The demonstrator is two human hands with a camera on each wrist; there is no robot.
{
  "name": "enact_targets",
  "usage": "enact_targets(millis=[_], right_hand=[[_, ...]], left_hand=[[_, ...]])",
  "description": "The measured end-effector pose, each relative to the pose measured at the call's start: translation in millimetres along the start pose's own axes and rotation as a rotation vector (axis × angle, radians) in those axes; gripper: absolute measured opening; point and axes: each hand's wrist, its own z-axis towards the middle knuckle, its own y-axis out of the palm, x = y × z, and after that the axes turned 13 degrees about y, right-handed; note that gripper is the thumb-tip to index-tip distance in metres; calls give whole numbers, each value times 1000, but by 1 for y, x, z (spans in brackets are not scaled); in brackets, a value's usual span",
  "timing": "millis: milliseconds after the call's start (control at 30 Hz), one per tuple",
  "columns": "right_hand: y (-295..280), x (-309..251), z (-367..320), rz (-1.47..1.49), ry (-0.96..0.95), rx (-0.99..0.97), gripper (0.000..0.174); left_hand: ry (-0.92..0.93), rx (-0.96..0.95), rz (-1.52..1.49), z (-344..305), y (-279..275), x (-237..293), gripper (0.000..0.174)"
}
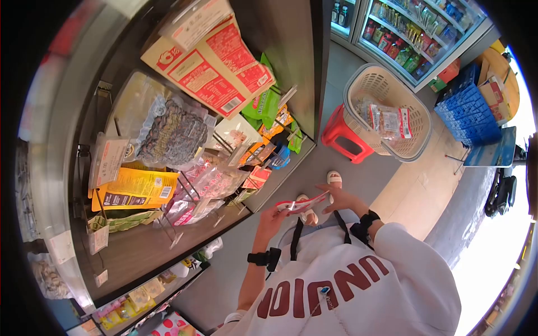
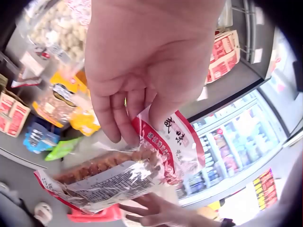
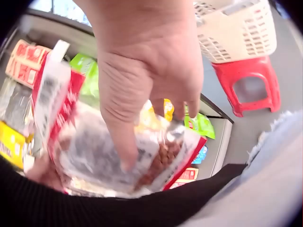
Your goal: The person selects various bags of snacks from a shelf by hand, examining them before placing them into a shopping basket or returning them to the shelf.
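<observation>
My left hand (image 1: 272,221) pinches a clear bag of reddish-brown nuts (image 2: 113,177) by its red-and-white printed end, between thumb and fingers. The bag hangs tilted in front of my body, with a white printed label panel showing in the left wrist view. My right hand (image 1: 343,199) is beside the other end of the bag, its fingers extended and spread. In the right wrist view, its thumb (image 3: 124,146) overlaps the bag.
A shelf of hanging snack packs (image 1: 185,185) is at the left. To the right, a beige basket (image 1: 358,84) holding several bags sits on a red stool (image 1: 342,137). Behind are a drinks fridge (image 1: 412,33) and a blue crate (image 1: 468,115).
</observation>
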Motion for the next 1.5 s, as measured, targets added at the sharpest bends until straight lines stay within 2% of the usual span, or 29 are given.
enact_targets(millis=[33, 67, 133, 167, 233, 267, 300, 367, 400, 433, 500, 600, 667, 767, 800, 833, 900, 967, 1067, 1133, 1267, 1333, 1367, 1433, 1467, 1500], right_hand=[[-2, 4, 5, 75, -138, 85, 52], [-7, 10, 9, 73, -140, 92, 52], [-27, 20, 11, 163, 206, -62, 44], [-36, 24, 6, 165, 220, -50, 44], [-61, 7, -9, 532, 91, 20, 25], [-71, 5, -17, 655, 249, 8, 18], [-79, 15, -21, 656, 256, 19, 18], [-95, 45, -26, 969, 365, 110, 26], [-104, 47, -30, 1199, 324, 167, 25], [-113, 49, -32, 1200, 326, 174, 25], [-137, 51, -32, 1581, 190, 345, 27], [-157, 117, -4, 1756, 177, 479, 26], [-178, 135, 9, 1863, 179, 551, 25], [-199, 178, 35, 1832, 195, 643, 25], [-203, 191, 48, 1880, 122, 679, 28], [-210, 187, 51, 1876, 130, 671, 28], [-215, 179, 50, 1985, 315, 683, 32], [-211, 178, 52, 1972, 355, 640, 35], [-196, 180, 53, 1816, 338, 589, 41], [-183, 162, 49, 1610, 423, 548, 37], [-151, 117, 35, 1603, 430, 231, 36], [-131, 96, 32, 1329, 469, 24, 37], [-119, 86, 29, 1320, 473, -10, 37], [-97, 67, 28, 1217, 428, -295, 36], [-83, 58, 30, 1211, 433, -307, 36], [-66, 50, 33, 933, 498, -317, 35]], left_hand=[[35, -24, -118, 8, 6, 13, 16], [67, -52, -236, 16, 10, 24, 17], [92, -30, -258, 37, 16, 48, 18], [109, 0, -281, 47, 20, 55, 21], [268, 92, -552, 73, 32, 71, 31], [309, 107, -492, 77, 33, 86, 42], [309, 96, -499, 80, 37, 91, 42], [293, -15, -314, 88, 45, 97, 50], [262, -117, -250, 91, 49, 92, 48], [263, -123, -253, 89, 54, 88, 48], [163, -354, -40, 86, 64, 86, 42], [102, -432, 43, 78, 80, 71, 38], [96, -420, 48, 72, 86, 71, 39], [38, -356, 45, 68, 87, 85, 38], [-15, -313, 37, 65, 85, 89, 37], [-22, -305, 34, 63, 83, 82, 37], [-35, -287, 174, 54, 73, 55, 40], [-35, -255, 199, 44, 66, 38, 39], [-62, -198, 208, 33, 57, 24, 38], [-107, -151, 203, 21, 54, 13, 37], [-134, -40, 244, -2, 38, -24, 37], [-168, 2, 274, -12, 29, -42, 37], [-202, 44, 262, -17, 24, -50, 37], [-239, 94, 247, -23, 10, -70, 37], [-275, 135, 243, -27, 2, -81, 37], [-310, 173, 239, -31, -6, -94, 38]])
